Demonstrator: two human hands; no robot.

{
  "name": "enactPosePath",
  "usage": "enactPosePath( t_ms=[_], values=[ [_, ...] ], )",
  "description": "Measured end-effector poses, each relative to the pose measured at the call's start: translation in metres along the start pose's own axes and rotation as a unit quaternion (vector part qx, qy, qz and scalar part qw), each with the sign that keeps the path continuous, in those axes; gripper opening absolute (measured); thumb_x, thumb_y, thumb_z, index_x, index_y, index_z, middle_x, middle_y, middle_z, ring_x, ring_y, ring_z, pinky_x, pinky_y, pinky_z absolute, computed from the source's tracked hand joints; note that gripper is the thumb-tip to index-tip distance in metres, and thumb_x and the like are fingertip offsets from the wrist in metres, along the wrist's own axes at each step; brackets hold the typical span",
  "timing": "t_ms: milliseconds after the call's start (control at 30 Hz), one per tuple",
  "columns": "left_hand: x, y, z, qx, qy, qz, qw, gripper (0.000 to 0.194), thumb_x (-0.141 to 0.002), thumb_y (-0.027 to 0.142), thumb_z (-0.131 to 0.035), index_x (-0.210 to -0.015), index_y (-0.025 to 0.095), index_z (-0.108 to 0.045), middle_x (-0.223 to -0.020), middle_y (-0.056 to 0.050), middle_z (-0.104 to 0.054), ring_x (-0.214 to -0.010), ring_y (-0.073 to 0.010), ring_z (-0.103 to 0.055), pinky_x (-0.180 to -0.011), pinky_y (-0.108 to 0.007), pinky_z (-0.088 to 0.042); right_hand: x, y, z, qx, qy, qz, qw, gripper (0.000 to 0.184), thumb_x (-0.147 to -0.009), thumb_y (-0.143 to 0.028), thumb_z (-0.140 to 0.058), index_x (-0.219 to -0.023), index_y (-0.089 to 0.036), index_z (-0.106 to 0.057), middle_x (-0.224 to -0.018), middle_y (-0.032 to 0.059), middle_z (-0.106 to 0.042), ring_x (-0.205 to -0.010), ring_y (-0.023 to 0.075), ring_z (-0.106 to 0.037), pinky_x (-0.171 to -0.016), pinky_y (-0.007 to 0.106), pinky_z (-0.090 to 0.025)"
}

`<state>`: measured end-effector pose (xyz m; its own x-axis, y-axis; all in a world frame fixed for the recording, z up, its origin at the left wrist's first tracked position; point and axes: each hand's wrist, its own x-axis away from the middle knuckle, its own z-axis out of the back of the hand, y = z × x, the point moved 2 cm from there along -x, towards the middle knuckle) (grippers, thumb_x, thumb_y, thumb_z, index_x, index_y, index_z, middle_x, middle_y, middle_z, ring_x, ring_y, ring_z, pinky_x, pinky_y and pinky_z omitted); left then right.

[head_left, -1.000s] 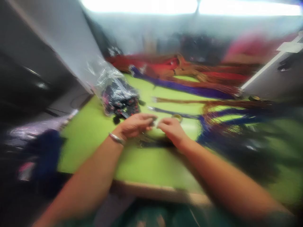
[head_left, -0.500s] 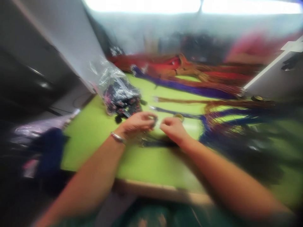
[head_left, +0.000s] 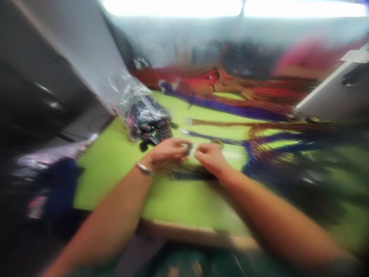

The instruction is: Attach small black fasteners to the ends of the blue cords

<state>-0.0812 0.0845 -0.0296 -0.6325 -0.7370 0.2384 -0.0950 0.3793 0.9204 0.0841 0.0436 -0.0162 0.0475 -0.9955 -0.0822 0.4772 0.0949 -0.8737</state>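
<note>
My left hand [head_left: 170, 151], with a silver bangle at the wrist, pinches a small black connector [head_left: 189, 149] between thumb and fingers; blur hides its detail. Close to its right, my right hand [head_left: 211, 157] has thumb and forefinger pressed together, and what they grip is too small to make out. A narrow gap lies between the hands. Beneath them a bundle of dark wires [head_left: 190, 176] rests on the green tabletop [head_left: 178, 200]. Left of my left hand, a clear plastic bag [head_left: 127, 90] spills black plastic connectors [head_left: 152, 132] with red parts.
Blue wires [head_left: 213, 137] and brown wires [head_left: 219, 123] run rightward into a tangle. A tape roll [head_left: 217, 143] sits behind my right hand. A purple wire bundle [head_left: 225, 105] and red and orange wires [head_left: 198, 80] lie at the back. White panels [head_left: 83, 50] stand at both sides.
Almost nothing differs. Both hands keep nearly the same place and pose, with only a very slight shift of the fingers and the view.
</note>
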Motion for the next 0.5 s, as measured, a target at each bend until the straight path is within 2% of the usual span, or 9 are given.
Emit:
enactPosePath(
  t_ms=[333, 500],
  values=[
    [-0.0004, 0.0011, -0.0015, 0.011, -0.005, -0.005, 1.000, 0.036, -0.072, 0.021, -0.071, -0.106, 0.012, -0.061, -0.081, -0.006, -0.063, -0.064, -0.0098, -0.063, -0.059, -0.018, -0.048, 0.0008, 0.0023, -0.0009, 0.007, 0.002, 0.014, 1.000, 0.016, -0.063, -0.023, -0.047, -0.049, -0.016, -0.051, -0.047, -0.0032, -0.045, -0.050, 0.0082, -0.038, -0.050, 0.022, -0.029],
    [0.0001, 0.0018, -0.0021, 0.019, -0.008, -0.007, 1.000, 0.036, -0.072, 0.021, -0.071, -0.106, 0.012, -0.062, -0.081, -0.006, -0.064, -0.063, -0.0092, -0.062, -0.059, -0.018, -0.048, 0.0019, -0.0021, -0.0006, -0.021, -0.007, -0.014, 1.000, 0.016, -0.061, -0.024, -0.048, -0.048, -0.016, -0.048, -0.046, -0.0036, -0.043, -0.050, 0.0081, -0.037, -0.049, 0.022, -0.028]
  ],
)
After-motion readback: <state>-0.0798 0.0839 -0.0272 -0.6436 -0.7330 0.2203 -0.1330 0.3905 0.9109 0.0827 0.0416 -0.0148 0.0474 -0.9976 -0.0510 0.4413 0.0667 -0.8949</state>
